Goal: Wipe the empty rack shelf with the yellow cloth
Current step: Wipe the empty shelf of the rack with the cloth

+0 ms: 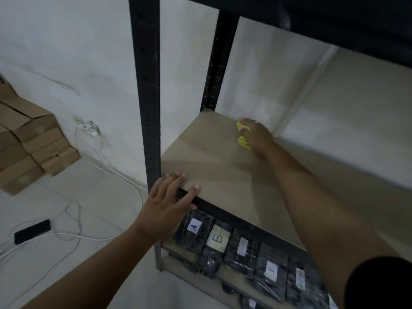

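Stockroom, by the look of it: slotted steel rack (145, 85), lettered black packets (214, 241) shelved just below the left hand (165, 204), cardboard boxes (29, 139) stacked well left of it, bare walls.

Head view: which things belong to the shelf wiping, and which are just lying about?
Job: crumpled yellow cloth, held by the right hand; bare brown board shelf; left hand resting on its front edge.
Lying about: black labelled packets below; brown cardboard boxes; white cables; flat black device on the floor.

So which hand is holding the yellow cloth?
The right hand, far back on the shelf, grips the yellow cloth; the left hand rests on the front edge.
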